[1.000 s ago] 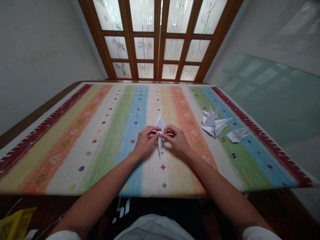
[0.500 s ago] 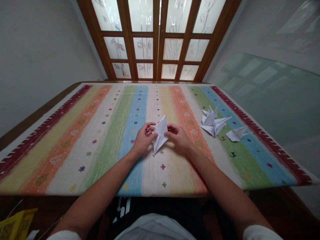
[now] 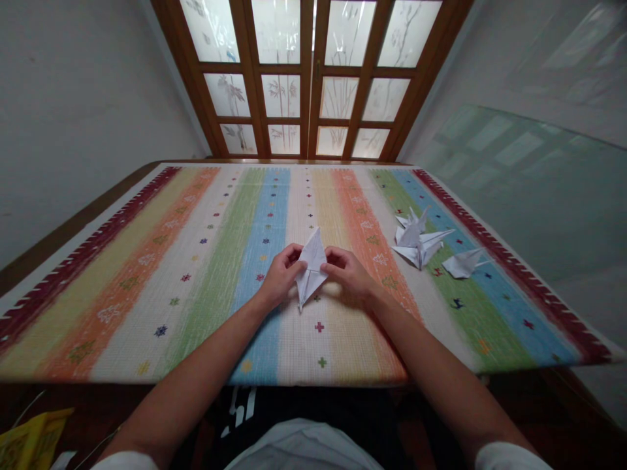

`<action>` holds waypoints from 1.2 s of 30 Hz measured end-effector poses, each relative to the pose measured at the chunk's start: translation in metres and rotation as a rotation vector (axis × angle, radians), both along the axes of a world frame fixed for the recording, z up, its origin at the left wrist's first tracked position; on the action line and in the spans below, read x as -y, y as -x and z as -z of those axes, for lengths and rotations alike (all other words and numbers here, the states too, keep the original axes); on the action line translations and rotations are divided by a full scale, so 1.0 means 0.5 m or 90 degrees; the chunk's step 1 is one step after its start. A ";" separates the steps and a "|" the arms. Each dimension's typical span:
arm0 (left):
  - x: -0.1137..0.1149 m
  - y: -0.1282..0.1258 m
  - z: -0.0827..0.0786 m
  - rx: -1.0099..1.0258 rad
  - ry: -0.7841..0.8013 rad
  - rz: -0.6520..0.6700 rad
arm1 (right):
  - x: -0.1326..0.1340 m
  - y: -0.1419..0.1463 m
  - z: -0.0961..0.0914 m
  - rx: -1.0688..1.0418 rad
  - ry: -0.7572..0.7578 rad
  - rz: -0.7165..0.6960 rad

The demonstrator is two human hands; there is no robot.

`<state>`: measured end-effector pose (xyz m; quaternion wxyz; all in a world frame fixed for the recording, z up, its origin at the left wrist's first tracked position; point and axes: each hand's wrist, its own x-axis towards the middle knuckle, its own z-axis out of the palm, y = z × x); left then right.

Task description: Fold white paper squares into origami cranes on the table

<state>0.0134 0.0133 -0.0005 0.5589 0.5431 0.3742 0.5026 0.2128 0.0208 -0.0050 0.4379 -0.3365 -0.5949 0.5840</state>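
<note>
A folded sheet of white origami paper (image 3: 311,261), shaped like a long diamond with a crease across its middle, is held up just over the tablecloth. My left hand (image 3: 284,273) pinches its left corner, thumb in front and fingers behind. On the right corner, my right hand (image 3: 347,269) has the same kind of pinch. The diamond's upper point leans away from me and its lower tip points toward me. The fingertips behind the paper are partly hidden.
Several folded white paper cranes (image 3: 420,245) lie in a cluster to the right, and another paper crane (image 3: 463,262) sits beside them. A striped tablecloth (image 3: 196,281) covers the table. Wooden doors with glass panes (image 3: 308,85) stand beyond; a yellow basket (image 3: 34,437) is below left.
The folded paper has turned slightly between my hands, showing its front more squarely, and its lower tip has come a little closer to me. The cranes have stayed in place.
</note>
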 end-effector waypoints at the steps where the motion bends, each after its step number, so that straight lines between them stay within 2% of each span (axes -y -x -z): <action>1: 0.000 0.000 0.001 0.001 0.004 0.004 | -0.001 0.000 -0.002 0.005 0.004 0.020; 5: -0.004 0.003 0.004 -0.024 -0.011 0.011 | -0.004 -0.001 -0.012 0.016 0.010 0.109; 8: -0.008 0.005 0.006 -0.051 -0.026 -0.025 | -0.008 -0.005 -0.017 0.011 -0.002 0.171; 13: -0.009 0.007 0.005 -0.064 -0.004 -0.069 | -0.010 -0.008 -0.014 0.065 -0.084 0.228; 16: -0.008 0.008 0.003 -0.044 0.000 -0.077 | -0.008 -0.005 -0.010 0.099 -0.103 0.216; 21: -0.013 0.009 0.003 -0.063 -0.038 -0.081 | -0.009 -0.007 -0.007 0.047 -0.077 0.177; 27: -0.015 0.014 0.007 -0.085 -0.036 -0.074 | -0.008 -0.016 -0.010 0.065 -0.048 0.139; 33: -0.013 0.014 0.006 -0.117 -0.095 -0.110 | -0.006 -0.012 -0.010 0.075 -0.101 0.112; 36: -0.012 0.012 0.010 -0.150 -0.094 -0.078 | -0.005 -0.011 -0.006 0.091 -0.122 0.098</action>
